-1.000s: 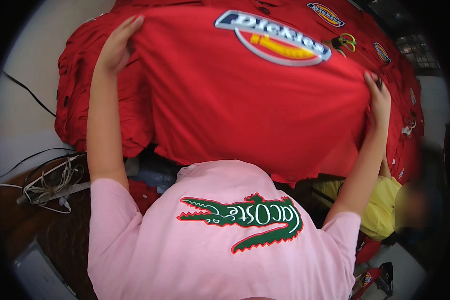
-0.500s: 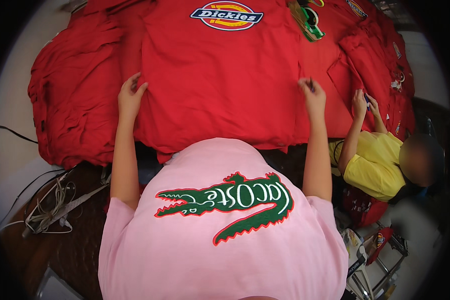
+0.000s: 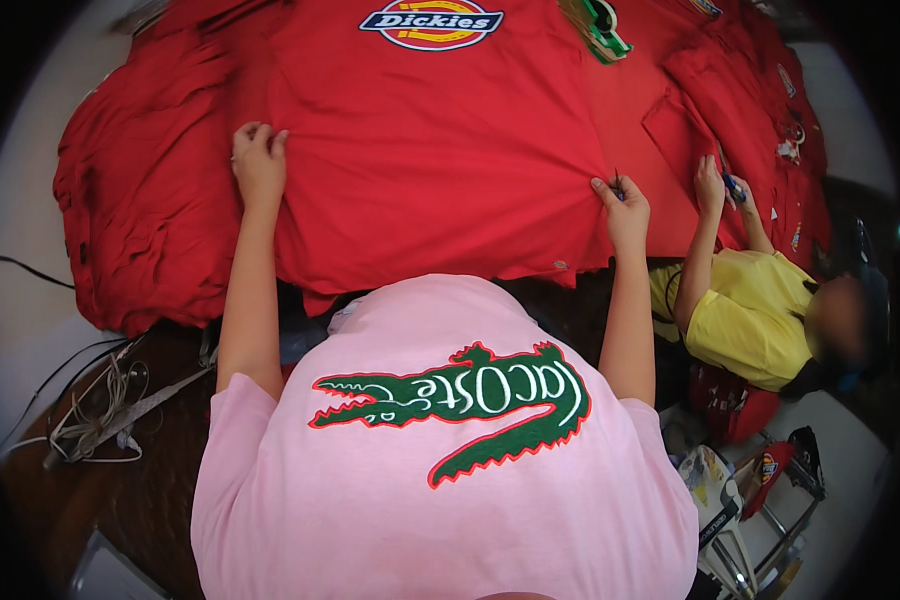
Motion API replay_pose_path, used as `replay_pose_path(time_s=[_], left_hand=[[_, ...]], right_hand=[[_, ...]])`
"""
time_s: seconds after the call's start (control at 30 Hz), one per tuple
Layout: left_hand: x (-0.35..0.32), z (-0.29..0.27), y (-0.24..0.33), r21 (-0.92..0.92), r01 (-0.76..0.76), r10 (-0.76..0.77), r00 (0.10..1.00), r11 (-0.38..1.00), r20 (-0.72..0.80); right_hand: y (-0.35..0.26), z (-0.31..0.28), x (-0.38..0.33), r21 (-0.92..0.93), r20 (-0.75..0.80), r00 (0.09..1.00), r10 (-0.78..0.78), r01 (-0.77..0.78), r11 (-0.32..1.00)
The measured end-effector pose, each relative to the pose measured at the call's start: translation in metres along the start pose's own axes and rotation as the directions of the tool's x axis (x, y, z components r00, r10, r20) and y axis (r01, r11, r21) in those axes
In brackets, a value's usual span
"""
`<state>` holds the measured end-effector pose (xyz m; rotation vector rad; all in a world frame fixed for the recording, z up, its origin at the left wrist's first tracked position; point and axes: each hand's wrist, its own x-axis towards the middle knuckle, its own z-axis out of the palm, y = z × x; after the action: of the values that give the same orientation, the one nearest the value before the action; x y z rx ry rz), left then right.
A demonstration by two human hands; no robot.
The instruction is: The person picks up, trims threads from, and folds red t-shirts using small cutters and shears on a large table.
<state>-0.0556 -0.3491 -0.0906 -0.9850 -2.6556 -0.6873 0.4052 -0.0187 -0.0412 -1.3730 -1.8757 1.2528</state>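
A red shirt [image 3: 420,200] lies spread before me, with an oval printed emblem [image 3: 432,24] near its far end. My left hand [image 3: 259,165] is closed on its left edge, fingers curled into the cloth. At the right edge, my right hand [image 3: 625,207] pinches the cloth between thumb and fingers. A small dark pointed tool [image 3: 619,188] also sits in that hand; its kind is mostly hidden by the fingers. Taut creases run across the cloth between both hands.
More red garments [image 3: 155,190] are heaped left and right. A green tape dispenser [image 3: 600,32] lies at the far right. Beside me on the right, a person in a yellow shirt [image 3: 750,318] holds a small blue tool [image 3: 735,188]. Cables [image 3: 95,415] lie at lower left.
My right hand has come down and gripped the shirt's right edge; my left hand has moved up slightly and closed. The cloth has drawn taut, and the emblem has shifted up and left.
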Motion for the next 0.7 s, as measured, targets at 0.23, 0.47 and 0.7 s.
replay_pose_path(time_s=[0.23, 0.47, 0.7], left_hand=[[0.049, -0.051, 0.015, -0.136, -0.110, 0.058, 0.937, 0.985, -0.344], [0.141, -0.026, 0.011, -0.331, -0.122, 0.101, 0.992, 0.936, -0.079], [0.007, -0.047, 0.009, -0.553, 0.069, 0.211, 0.880, 0.830, 0.426]], right_hand=[[-0.065, 0.000, 0.022, 0.021, -0.049, 0.994, -0.099, 0.100, 0.995], [-0.056, 0.035, 0.102, 0.204, -0.087, 0.990, -0.115, 0.130, 0.970], [0.018, 0.025, 0.049, -0.098, 0.197, 0.967, -0.163, 0.185, 0.978]])
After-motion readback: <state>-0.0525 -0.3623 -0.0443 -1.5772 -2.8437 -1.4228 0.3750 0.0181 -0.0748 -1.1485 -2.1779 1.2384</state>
